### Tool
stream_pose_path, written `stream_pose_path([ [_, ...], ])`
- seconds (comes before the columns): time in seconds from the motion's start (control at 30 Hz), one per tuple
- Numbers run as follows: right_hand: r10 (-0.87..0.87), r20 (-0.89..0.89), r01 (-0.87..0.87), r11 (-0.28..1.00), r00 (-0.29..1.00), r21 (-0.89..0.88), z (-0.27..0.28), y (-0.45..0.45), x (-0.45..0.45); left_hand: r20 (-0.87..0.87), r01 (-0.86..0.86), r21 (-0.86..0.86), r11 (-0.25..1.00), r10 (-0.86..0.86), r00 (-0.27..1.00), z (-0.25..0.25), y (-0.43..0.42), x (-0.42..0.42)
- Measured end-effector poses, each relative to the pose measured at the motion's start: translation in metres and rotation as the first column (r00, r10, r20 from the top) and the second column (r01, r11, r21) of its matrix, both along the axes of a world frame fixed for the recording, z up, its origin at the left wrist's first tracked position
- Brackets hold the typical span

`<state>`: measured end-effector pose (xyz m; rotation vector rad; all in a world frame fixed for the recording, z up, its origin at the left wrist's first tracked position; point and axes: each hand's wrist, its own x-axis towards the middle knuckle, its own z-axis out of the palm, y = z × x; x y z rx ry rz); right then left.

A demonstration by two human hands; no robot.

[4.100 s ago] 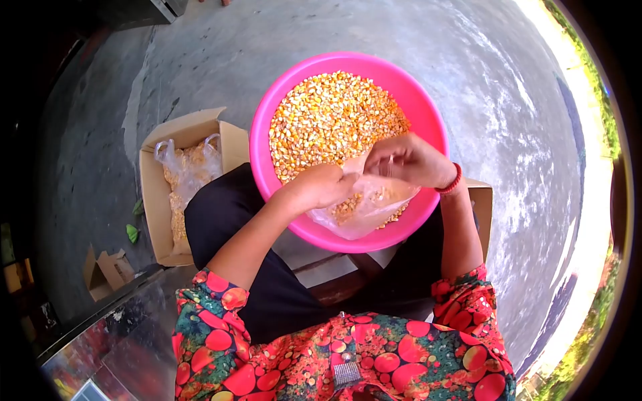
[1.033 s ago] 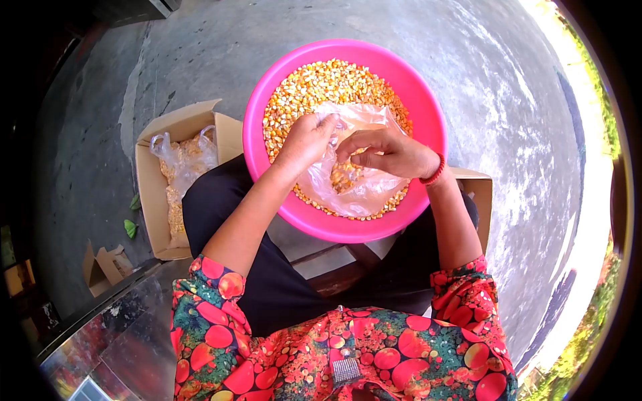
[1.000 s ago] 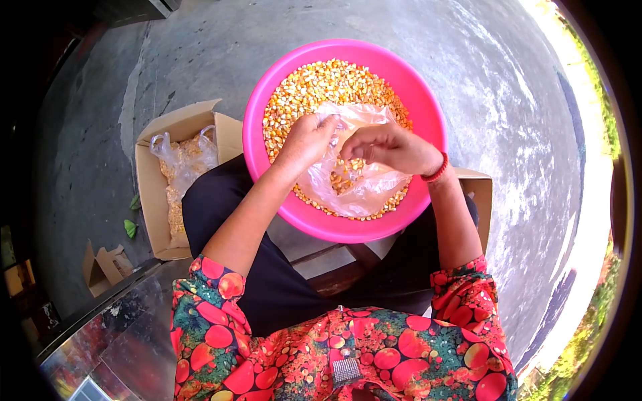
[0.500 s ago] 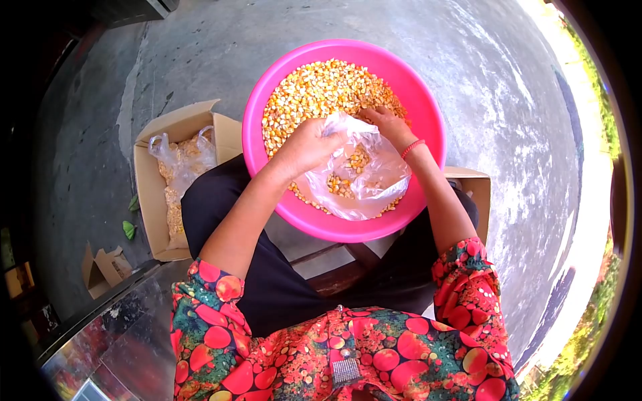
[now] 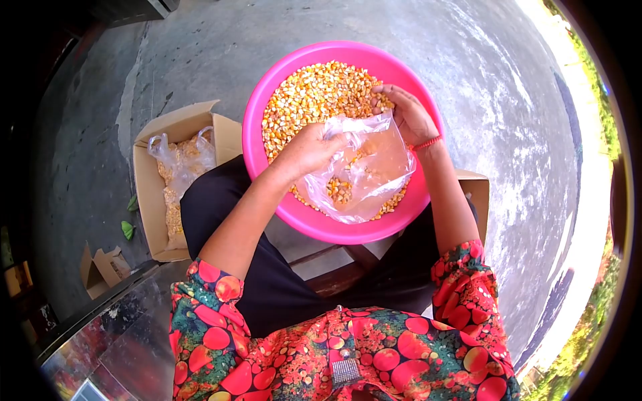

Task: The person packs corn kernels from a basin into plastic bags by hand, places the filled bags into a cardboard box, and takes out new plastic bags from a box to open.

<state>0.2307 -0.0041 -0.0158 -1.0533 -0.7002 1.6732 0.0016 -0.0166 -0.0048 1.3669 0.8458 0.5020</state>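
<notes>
Some corn kernels [image 5: 382,102] lie in the right hand [image 5: 412,120], fingers curled; the left hand [image 5: 311,151] pinches a plastic bag [image 5: 384,164] in the pink basin [image 5: 321,228].

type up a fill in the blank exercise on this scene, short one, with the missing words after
1. The left hand grips a plastic bag; the basin beneath is coloured ____.
2. The right hand has a wrist bracelet coloured ____.
3. A cardboard box holding bagged corn stands on the person's ____ side.

Missing words: pink; red; left.
</notes>
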Motion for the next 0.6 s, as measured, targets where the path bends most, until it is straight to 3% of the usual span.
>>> stream_pose_path([
  [0.13,0.001,-0.024,0.002,0.992,1.000,0.127,0.037,-0.001,-0.004,-0.050,-0.008,0.025,1.000,0.009,0.999,-0.009,0.001,0.003],
  [0.23,0.071,-0.098,-0.058,0.990,0.993,0.126,0.062,-0.018,-0.022,-0.068,-0.007,-0.042,0.999,0.004,0.998,-0.013,0.003,0.005],
  [0.3,0.241,0.048,-0.245,0.965,0.969,0.093,0.073,-0.033,-0.031,-0.099,-0.044,-0.094,0.995,0.034,0.994,-0.013,0.001,0.005],
  [0.37,0.455,0.381,-0.556,0.802,0.805,0.218,0.066,-0.040,-0.035,-0.058,-0.103,-0.112,0.988,0.097,0.994,-0.016,0.000,0.008],
  [0.4,0.473,0.529,-0.644,0.740,0.705,0.197,0.065,-0.044,-0.038,-0.018,-0.162,-0.134,0.978,0.161,0.987,-0.014,-0.001,0.009],
  [0.43,0.523,0.565,-0.711,0.682,0.638,0.171,0.058,-0.043,-0.036,-0.019,-0.160,-0.135,0.978,0.159,0.987,-0.010,0.000,0.009],
  [0.5,0.509,0.529,-0.658,0.742,0.678,0.129,0.062,-0.043,-0.031,-0.190,-0.094,-0.083,0.992,0.077,0.979,-0.002,0.003,0.007],
  [0.53,0.436,0.514,-0.566,0.815,0.738,0.122,0.067,-0.041,-0.026,-0.018,-0.119,-0.170,0.978,0.118,0.993,-0.014,0.001,0.011],
  [0.57,0.356,0.501,-0.468,0.876,0.789,0.114,0.071,-0.038,-0.021,-0.016,-0.119,-0.171,0.978,0.119,0.993,-0.016,0.000,0.011],
  [0.6,0.191,0.521,-0.306,0.941,0.832,0.143,0.070,-0.035,-0.020,-0.014,-0.005,-0.157,0.988,0.003,1.000,-0.011,-0.002,0.010],
])
